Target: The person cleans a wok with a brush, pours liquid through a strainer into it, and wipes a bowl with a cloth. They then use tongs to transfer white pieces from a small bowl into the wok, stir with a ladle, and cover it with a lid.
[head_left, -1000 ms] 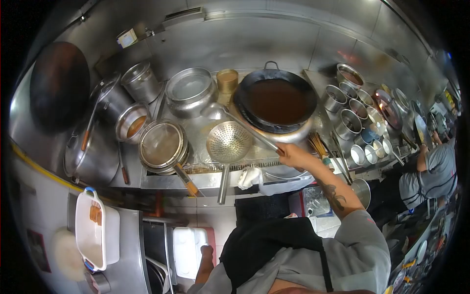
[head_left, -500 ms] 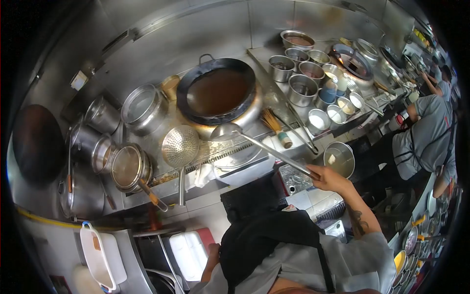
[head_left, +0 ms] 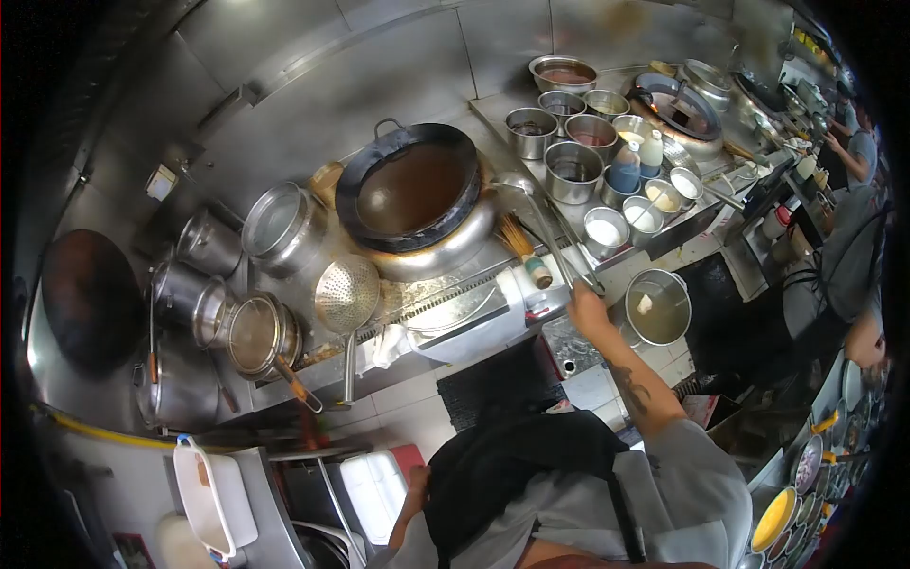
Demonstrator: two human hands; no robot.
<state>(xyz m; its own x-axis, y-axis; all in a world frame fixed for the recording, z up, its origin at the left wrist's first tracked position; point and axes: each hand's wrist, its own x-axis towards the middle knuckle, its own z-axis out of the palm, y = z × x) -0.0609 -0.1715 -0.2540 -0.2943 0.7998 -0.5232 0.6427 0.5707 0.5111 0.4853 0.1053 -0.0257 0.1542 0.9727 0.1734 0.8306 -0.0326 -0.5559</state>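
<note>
Ladle (head_left: 513,180): bowl between the wok (head_left: 408,237) and the steel pots (head_left: 572,192); handle runs back toward the person. Contents of bowl: cannot tell.

Right hand (head_left: 589,311): closed round the far end of the ladle's handle, arm extended. Judgement: this end grip gives reach but magnifies any wrist turn at the bowl; best handled with a firm wrist, guiding from the forearm.

Close by: brush (head_left: 516,239), on the wok side of the handle; long metal utensil (head_left: 590,272), just beside it on the other. Judgement: the handle should be lifted clear of both before any sideways swing, or it may drag them.

Further right: white-filled cups (head_left: 604,248) and bottles (head_left: 625,171), closely grouped. Bowl best carried above rim height there. Wok holds dark liquid; a knock to be avoided.

Left hand (head_left: 415,488): low, beside the apron (head_left: 474,474), well apart from the ladle; finger state cannot be told.
</note>
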